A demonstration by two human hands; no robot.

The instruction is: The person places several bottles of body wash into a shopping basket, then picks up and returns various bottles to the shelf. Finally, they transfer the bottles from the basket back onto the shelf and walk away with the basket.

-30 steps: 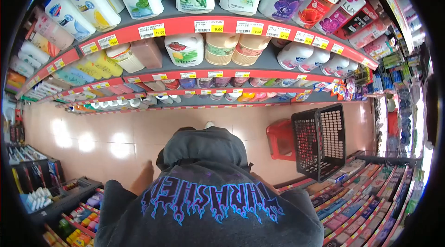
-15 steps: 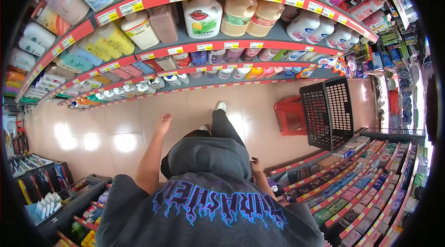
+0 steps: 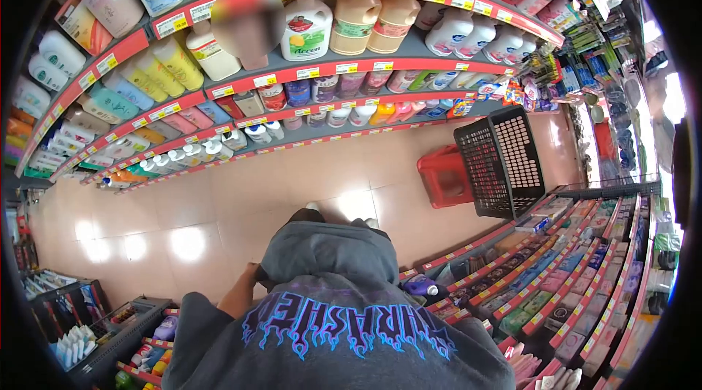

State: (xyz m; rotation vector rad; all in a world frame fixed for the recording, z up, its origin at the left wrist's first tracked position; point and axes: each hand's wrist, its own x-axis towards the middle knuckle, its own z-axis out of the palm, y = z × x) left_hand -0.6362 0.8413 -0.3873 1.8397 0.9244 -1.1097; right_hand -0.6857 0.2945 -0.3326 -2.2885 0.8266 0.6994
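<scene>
My left forearm hangs at my left side, and my left hand [image 3: 251, 274] is partly covered by the dark grey shirt [image 3: 329, 255]. Its fingers cannot be made out, and no held thing shows. My right hand is out of sight, with the shirt and sleeve on that side. Beyond my body, a shelf unit holds a white jug-shaped bottle [image 3: 307, 30], beige handled bottles [image 3: 356, 24] and yellow bottles [image 3: 159, 72]. A round blurred patch covers most of a pinkish bottle [image 3: 255, 61]. Neither hand is seen touching any of these.
A black shopping basket [image 3: 504, 163] stands by a red plastic stool [image 3: 444, 176] on the tiled floor [image 3: 219, 192], ahead to the right. A low shelf of small packages [image 3: 541, 287] runs along my right. Dark display racks [image 3: 139, 309] stand at the left.
I have moved along the aisle. My left hand has swung back from in front to beside my shirt. My right hand, visible before, has gone out of sight.
</scene>
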